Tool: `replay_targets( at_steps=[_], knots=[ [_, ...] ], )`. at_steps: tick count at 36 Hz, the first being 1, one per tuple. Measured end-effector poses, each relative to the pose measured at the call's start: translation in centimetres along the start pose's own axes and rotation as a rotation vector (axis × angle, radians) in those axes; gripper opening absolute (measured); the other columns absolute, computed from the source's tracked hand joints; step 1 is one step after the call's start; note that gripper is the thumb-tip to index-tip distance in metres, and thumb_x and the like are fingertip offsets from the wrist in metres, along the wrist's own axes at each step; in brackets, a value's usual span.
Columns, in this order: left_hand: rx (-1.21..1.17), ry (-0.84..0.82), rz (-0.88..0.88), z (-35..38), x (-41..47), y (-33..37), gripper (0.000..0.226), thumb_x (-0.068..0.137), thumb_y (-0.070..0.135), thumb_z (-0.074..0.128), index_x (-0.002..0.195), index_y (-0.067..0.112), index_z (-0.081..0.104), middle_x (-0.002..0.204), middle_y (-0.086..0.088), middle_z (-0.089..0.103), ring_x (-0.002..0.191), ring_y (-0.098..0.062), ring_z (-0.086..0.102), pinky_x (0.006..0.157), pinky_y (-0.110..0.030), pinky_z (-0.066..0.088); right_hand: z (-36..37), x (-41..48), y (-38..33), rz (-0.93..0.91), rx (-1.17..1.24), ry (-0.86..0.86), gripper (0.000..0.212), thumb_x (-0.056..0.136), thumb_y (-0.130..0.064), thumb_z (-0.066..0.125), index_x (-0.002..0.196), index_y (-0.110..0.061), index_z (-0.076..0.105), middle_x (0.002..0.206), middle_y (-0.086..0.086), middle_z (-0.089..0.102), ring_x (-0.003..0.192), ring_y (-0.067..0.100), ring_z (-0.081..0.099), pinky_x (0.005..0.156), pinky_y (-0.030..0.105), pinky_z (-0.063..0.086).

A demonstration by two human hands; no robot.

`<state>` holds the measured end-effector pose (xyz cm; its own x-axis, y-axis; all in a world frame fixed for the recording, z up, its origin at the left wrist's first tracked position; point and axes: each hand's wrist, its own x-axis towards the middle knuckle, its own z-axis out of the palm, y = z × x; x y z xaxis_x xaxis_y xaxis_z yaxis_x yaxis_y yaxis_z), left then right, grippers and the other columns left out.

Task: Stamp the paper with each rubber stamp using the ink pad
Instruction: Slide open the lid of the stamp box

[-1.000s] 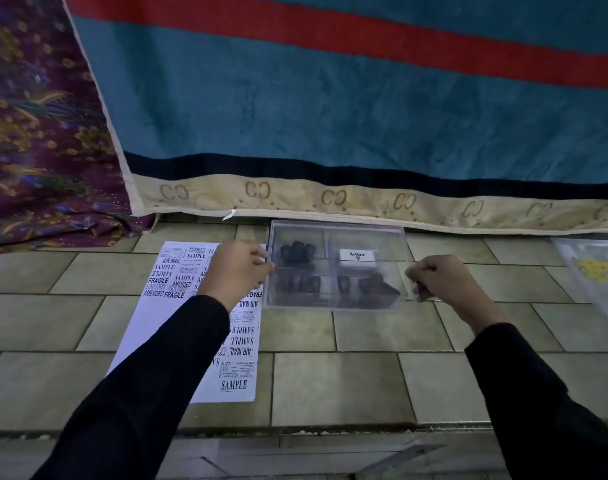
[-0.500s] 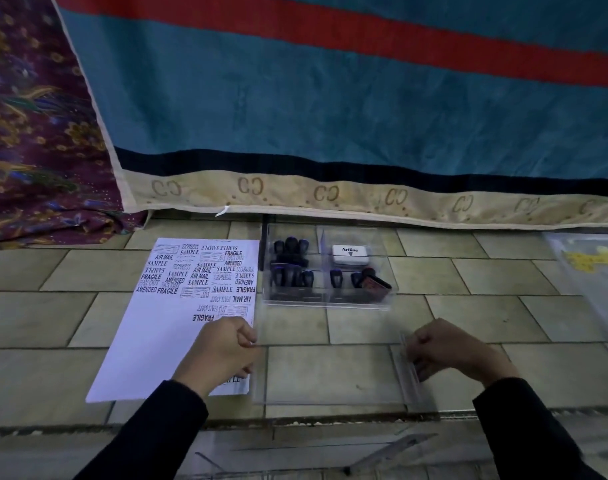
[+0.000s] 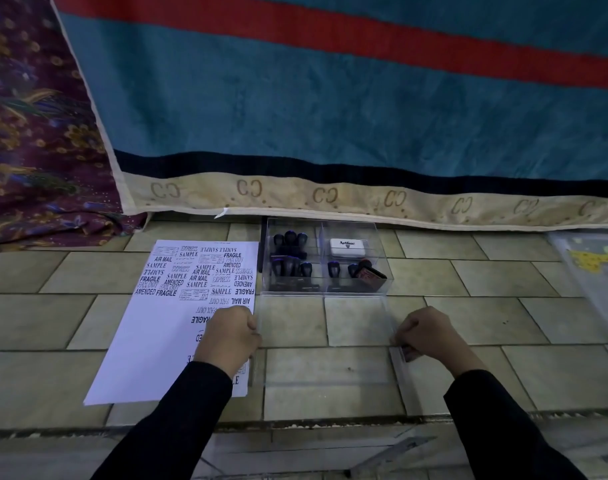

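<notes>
A clear plastic box stands on the tiled floor, uncovered, holding several black-handled rubber stamps in its left half and a white Artline ink pad at back right. Its clear lid lies flat on the floor just in front of it. My left hand grips the lid's left edge and my right hand grips its right edge. A white paper, covered with stamped words over its upper part, lies left of the box, partly under my left hand.
A teal, red-striped mattress edge runs along the back. Patterned purple fabric sits at back left. A clear plastic bag with yellow marks lies at the right. A floor step edge runs near me.
The lid came off the box and both hands carried it toward me, setting it down on the floor in front of the box. The stamps and ink pad now show uncovered.
</notes>
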<state>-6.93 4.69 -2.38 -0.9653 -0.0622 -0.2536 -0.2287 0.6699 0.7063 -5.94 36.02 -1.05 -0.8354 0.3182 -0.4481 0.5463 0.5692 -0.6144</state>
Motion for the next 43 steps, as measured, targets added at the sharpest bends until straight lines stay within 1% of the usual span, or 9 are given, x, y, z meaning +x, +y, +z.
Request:
replay_targets(
  at_steps=[5,8,12,15,18,22,26,37,43],
  knots=[
    [0.021,-0.013,0.003,-0.1,0.0,0.1,0.01,0.075,0.0,0.061,0.073,0.01,0.062,0.066,-0.009,0.067,0.052,-0.02,0.067,0.058,-0.04,0.059,-0.4,0.1,-0.8,-0.041,-0.23,-0.011,0.026,0.072,-0.006,0.074,0.048,-0.009,0.063,0.05,0.011,0.061,0.036,0.015,0.056,0.043,0.023,0.053],
    [-0.001,0.002,0.049,-0.8,-0.2,-0.3,0.006,0.082,0.016,0.061,0.077,0.02,0.062,0.064,0.0,0.066,0.048,-0.012,0.061,0.054,-0.03,0.053,-1.3,0.5,-2.3,-0.165,-0.312,0.123,0.025,0.076,-0.019,0.072,0.057,-0.01,0.058,0.054,0.003,0.053,0.05,0.016,0.049,0.046,0.02,0.038],
    [0.162,0.144,0.182,-1.8,0.1,-1.3,0.008,0.09,0.035,0.054,0.085,0.035,0.061,0.073,0.012,0.066,0.067,-0.007,0.062,0.061,-0.027,0.049,-2.2,2.1,-6.2,-0.391,-0.173,0.337,0.016,0.081,-0.016,0.065,0.068,-0.014,0.055,0.061,-0.004,0.054,0.057,0.011,0.05,0.047,0.017,0.032],
    [0.126,0.25,0.275,-1.6,1.1,-2.4,0.012,0.091,0.029,0.056,0.102,0.03,0.062,0.093,0.012,0.065,0.084,-0.011,0.061,0.072,-0.034,0.052,-1.8,4.7,-9.3,-0.463,-0.157,0.329,0.004,0.086,-0.014,0.059,0.086,-0.013,0.063,0.078,0.0,0.06,0.072,0.015,0.053,0.052,0.009,0.033],
    [0.204,0.349,0.369,-1.1,2.4,-3.7,0.021,0.09,0.021,0.057,0.11,0.019,0.064,0.104,0.001,0.063,0.096,-0.023,0.058,0.081,-0.041,0.05,-0.8,7.8,-11.4,-0.446,-0.187,0.268,0.017,0.087,-0.014,0.057,0.101,-0.008,0.064,0.099,0.008,0.067,0.093,0.021,0.06,0.078,0.02,0.042],
    [0.273,0.363,0.351,-0.2,3.4,-4.9,0.033,0.084,0.033,0.045,0.108,0.019,0.063,0.112,0.0,0.063,0.103,-0.026,0.056,0.088,-0.043,0.045,0.7,9.9,-12.8,-0.364,-0.323,0.201,0.025,0.091,-0.014,0.051,0.108,0.0,0.063,0.112,0.017,0.064,0.106,0.031,0.058,0.085,0.032,0.046],
    [0.316,0.368,0.321,0.6,3.7,-5.7,0.037,0.085,0.037,0.039,0.11,0.023,0.063,0.122,0.002,0.06,0.113,-0.024,0.051,0.096,-0.041,0.035,1.8,11.5,-13.5,-0.323,-0.385,0.138,0.024,0.092,-0.013,0.045,0.103,0.002,0.06,0.113,0.02,0.061,0.098,0.031,0.057,0.072,0.027,0.039],
    [0.289,0.365,0.31,0.8,3.9,-6.0,0.043,0.085,0.045,0.033,0.111,0.028,0.062,0.123,0.008,0.058,0.115,-0.018,0.048,0.098,-0.036,0.03,2.2,13.1,-14.1,-0.307,-0.538,0.087,0.026,0.088,-0.017,0.057,0.104,0.004,0.06,0.111,0.02,0.063,0.105,0.031,0.059,0.07,0.026,0.038],
    [0.136,0.357,0.304,0.2,4.0,-5.8,0.02,0.087,0.025,0.062,0.104,0.035,0.063,0.119,0.016,0.056,0.114,-0.014,0.048,0.099,-0.034,0.027,1.9,13.1,-14.6,-0.392,-0.512,0.103,0.031,0.08,-0.025,0.072,0.097,0.0,0.064,0.108,0.017,0.062,0.112,0.029,0.056,0.085,0.03,0.045]
  ],
)
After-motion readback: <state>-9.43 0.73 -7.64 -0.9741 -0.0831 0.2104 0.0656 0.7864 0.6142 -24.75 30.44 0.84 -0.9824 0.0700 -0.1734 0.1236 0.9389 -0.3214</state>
